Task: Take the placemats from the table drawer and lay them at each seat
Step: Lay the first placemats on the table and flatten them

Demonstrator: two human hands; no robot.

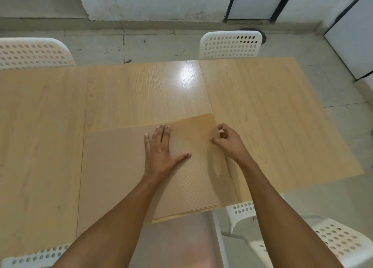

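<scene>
Placemats [129, 166], thin and translucent with a fine dotted texture, lie as a stack in the lower middle of the frame on the wooden table [272, 110], their near edge at the table's front edge. The left hand [161, 152] lies flat on top, fingers straight and spread, pressing down. The right hand [228, 140] is at the stack's right edge, fingers curled, pinching the top mat's corner, which is lifted slightly. White perforated chairs [230, 44] stand around the table, at top and bottom of the frame.
</scene>
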